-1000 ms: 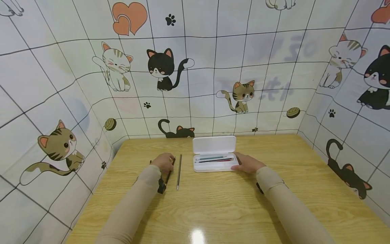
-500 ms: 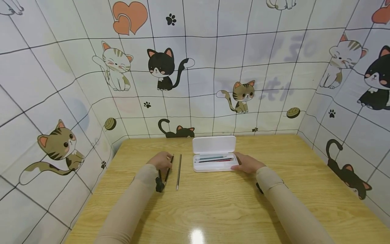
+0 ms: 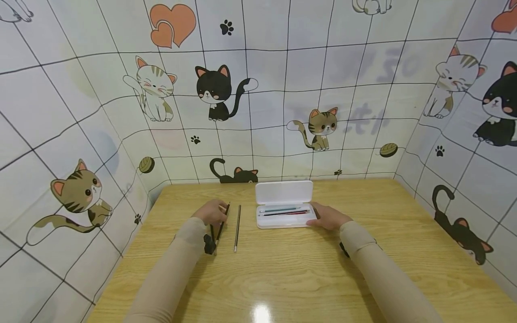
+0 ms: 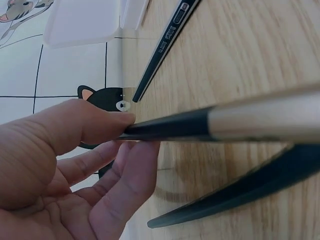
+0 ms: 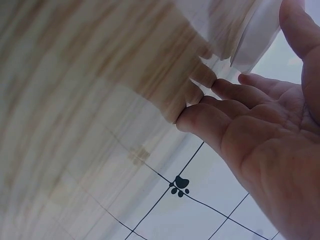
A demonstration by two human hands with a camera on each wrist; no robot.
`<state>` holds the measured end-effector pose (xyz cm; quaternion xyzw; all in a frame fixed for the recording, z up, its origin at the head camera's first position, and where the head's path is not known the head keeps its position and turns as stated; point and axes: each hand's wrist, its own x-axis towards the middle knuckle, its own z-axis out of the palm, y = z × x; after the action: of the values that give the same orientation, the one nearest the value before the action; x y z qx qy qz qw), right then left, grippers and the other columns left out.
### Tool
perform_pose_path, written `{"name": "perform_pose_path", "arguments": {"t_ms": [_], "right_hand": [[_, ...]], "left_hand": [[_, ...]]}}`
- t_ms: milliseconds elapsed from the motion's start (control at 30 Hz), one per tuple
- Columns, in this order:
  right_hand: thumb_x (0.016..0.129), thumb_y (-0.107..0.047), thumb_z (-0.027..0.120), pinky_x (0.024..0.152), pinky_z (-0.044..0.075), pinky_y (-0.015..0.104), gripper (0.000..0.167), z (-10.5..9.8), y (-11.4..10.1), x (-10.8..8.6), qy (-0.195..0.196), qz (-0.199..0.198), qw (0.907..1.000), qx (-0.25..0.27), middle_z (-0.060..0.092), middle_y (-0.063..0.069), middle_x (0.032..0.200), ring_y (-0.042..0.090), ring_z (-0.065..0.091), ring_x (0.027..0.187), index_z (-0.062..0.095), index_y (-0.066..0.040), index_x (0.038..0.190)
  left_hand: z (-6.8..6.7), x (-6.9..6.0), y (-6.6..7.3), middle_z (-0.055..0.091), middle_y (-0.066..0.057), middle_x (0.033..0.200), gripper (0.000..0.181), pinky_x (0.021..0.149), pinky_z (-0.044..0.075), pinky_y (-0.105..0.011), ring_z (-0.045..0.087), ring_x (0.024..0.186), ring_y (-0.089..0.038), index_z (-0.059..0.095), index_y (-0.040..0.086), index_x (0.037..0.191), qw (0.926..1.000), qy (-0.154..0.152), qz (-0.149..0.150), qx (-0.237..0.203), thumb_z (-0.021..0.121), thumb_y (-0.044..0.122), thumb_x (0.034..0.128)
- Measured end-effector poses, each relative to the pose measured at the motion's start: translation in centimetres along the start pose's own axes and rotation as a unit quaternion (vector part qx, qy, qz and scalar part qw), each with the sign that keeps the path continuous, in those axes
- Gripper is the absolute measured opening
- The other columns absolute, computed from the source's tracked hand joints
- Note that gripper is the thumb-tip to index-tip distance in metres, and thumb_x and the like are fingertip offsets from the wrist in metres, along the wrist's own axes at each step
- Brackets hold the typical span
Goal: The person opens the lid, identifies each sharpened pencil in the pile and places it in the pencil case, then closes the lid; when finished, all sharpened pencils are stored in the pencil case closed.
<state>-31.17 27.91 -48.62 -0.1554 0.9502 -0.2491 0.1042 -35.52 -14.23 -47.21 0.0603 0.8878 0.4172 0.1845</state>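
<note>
My left hand (image 3: 211,212) pinches a dark pencil (image 4: 170,127) near one end between thumb and fingers; in the left wrist view a beige stretch follows its dark end. Below it in that view lies another dark tapered stick (image 4: 240,190), partly hidden by the left hand in the head view. Right of this hand, a dark pencil (image 3: 238,228) with a pale end lies on the table. My right hand (image 3: 329,217) rests at the right side of an open white pencil case (image 3: 282,223), thumb on its front right corner, fingers fairly straight, tips touching the table.
Several slim pencils (image 3: 284,212) lie inside the case, whose lid (image 3: 284,192) stands raised at the back. The wooden table (image 3: 278,273) meets cat-printed cloth walls (image 3: 266,112) behind and at both sides. A black device (image 3: 209,244) sits at the left wrist.
My left hand has shifted slightly left and back, with the pinched pencil moving along with it. The right hand and the case have stayed in place.
</note>
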Motion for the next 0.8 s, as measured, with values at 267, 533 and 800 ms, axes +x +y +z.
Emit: {"name": "perform_pose_path", "arguments": {"t_ms": [267, 533, 800], "right_hand": [[0.098, -0.034, 0.068, 0.115, 0.030, 0.061, 0.080, -0.1, 0.1, 0.0, 0.003, 0.002, 1.0000, -0.004, 0.040, 0.029, 0.154, 0.048, 0.037, 0.141, 0.029, 0.004, 0.156], [0.098, -0.036, 0.069, 0.115, 0.029, 0.061, 0.081, 0.1, 0.3, 0.2, 0.001, 0.006, 1.0000, -0.003, 0.039, 0.030, 0.153, 0.048, 0.037, 0.141, 0.029, 0.004, 0.156], [0.098, -0.037, 0.068, 0.115, 0.029, 0.061, 0.083, 0.1, 0.3, 0.2, -0.001, 0.004, 1.0000, 0.000, 0.038, 0.029, 0.155, 0.048, 0.036, 0.142, 0.027, 0.004, 0.157]], "left_hand": [[-0.2, 0.0, 0.1, 0.058, -0.023, 0.126, 0.058, 0.074, 0.060, -0.039, 0.067, 0.087, -0.026, 0.048, -0.004, 0.145, 1.0000, 0.005, 0.000, -0.001, 0.067, -0.004, 0.0896], [-0.5, -0.3, 0.4, 0.056, -0.023, 0.128, 0.057, 0.076, 0.060, -0.040, 0.068, 0.092, -0.027, 0.046, -0.001, 0.147, 0.9999, 0.001, 0.012, -0.010, 0.064, -0.003, 0.0920], [-1.2, -0.2, 0.5, 0.052, -0.024, 0.124, 0.060, 0.079, 0.060, -0.046, 0.064, 0.102, -0.038, 0.042, -0.003, 0.149, 0.9973, 0.002, 0.040, -0.062, 0.063, -0.008, 0.0924]]}}
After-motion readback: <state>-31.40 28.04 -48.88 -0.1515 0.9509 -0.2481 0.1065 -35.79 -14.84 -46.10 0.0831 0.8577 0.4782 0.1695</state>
